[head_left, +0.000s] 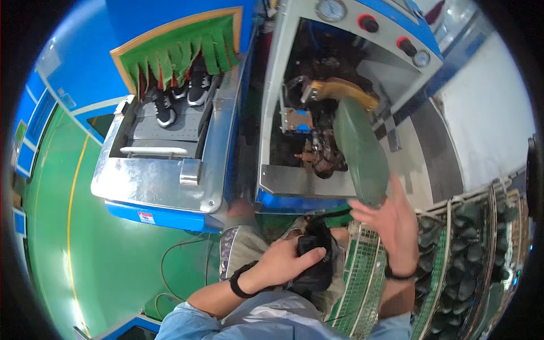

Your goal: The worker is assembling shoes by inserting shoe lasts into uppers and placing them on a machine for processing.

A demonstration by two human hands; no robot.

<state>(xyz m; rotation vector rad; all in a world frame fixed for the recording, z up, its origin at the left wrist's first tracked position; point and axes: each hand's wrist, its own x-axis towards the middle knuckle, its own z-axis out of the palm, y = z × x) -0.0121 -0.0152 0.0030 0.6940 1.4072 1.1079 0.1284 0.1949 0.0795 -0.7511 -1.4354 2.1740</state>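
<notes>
A black shoe (314, 271) rests on my lap. My left hand (288, 259) is closed around it, with the thumb lying over the top. A long dark green shoe last (358, 150) stands tilted at the front of the machine opening. Its far end is beside a yellow-brown curved part (343, 93); whether they are joined is hidden. My right hand (391, 218) is at the near end of the last, with the thumb on one side and the fingers on the other.
Left, a metal-topped machine (153, 173) carries several black-and-white shoes (164, 110) under green strip curtains (181, 51). Ahead is a machine (309, 181) with gauges and knobs. At right, a rack (445, 255) holds several dark lasts. A hose (164, 266) lies on the green floor.
</notes>
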